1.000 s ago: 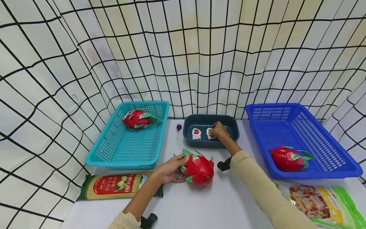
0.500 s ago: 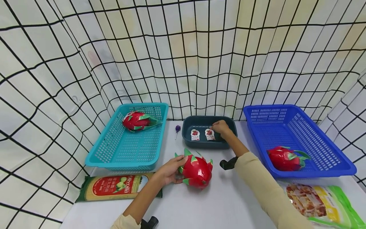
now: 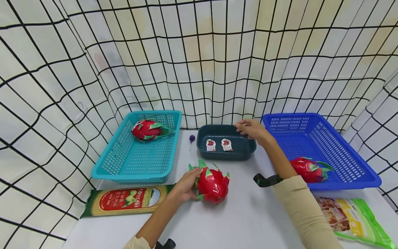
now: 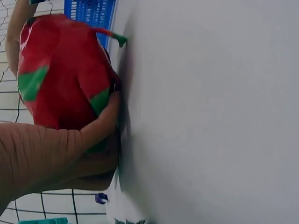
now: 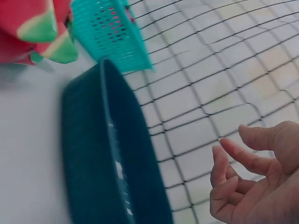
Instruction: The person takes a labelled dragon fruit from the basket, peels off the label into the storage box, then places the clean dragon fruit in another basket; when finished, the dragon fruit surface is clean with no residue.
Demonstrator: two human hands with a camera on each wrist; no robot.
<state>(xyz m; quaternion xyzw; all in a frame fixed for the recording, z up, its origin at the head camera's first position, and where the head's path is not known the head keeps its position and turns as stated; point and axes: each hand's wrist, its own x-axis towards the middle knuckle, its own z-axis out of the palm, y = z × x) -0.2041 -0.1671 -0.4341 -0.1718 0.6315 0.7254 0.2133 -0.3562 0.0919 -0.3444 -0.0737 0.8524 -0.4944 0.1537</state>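
My left hand grips a shiny red dragon fruit with green leaf tips, on the white table in front of the dark teal tub. In the left wrist view, its thumb presses along the near side of the fruit, and the other fingers are partly hidden behind it. My right hand hovers over the right end of the dark teal tub; its fingers are loosely bent with nothing between them. Inside the tub, two small stickers printed with dragon fruit lie side by side.
Another dragon fruit lies in a turquoise basket at left; a third lies in a blue basket at right. A purple lollipop, a spaghetti pack and a green-edged food bag lie about.
My right hand has risen from the right-hand sticker and moved right, to the tub's far right rim, its fingers loosening. Both stickers stay in the tub. My left hand keeps its grip on the dragon fruit.
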